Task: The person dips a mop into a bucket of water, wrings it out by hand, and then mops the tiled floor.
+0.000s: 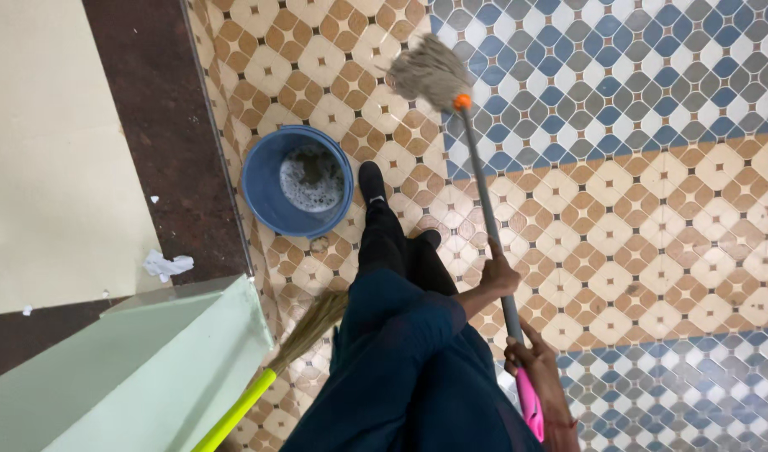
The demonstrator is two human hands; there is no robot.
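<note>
Both hands hold a mop with a grey handle. My left hand grips the handle about midway. Lower down, my right hand closes around it just above the pink grip. The stringy grey mop head, with an orange collar, rests on the patterned tile floor where brown tiles meet blue ones. My dark-trousered legs and black shoes stand just left of the handle. A round blue bucket of foamy grey water sits beside my left foot.
A broom with a yellow-green handle leans at the lower left, against a pale green ledge. Crumpled white paper lies on a dark brown strip beside a cream surface at the far left.
</note>
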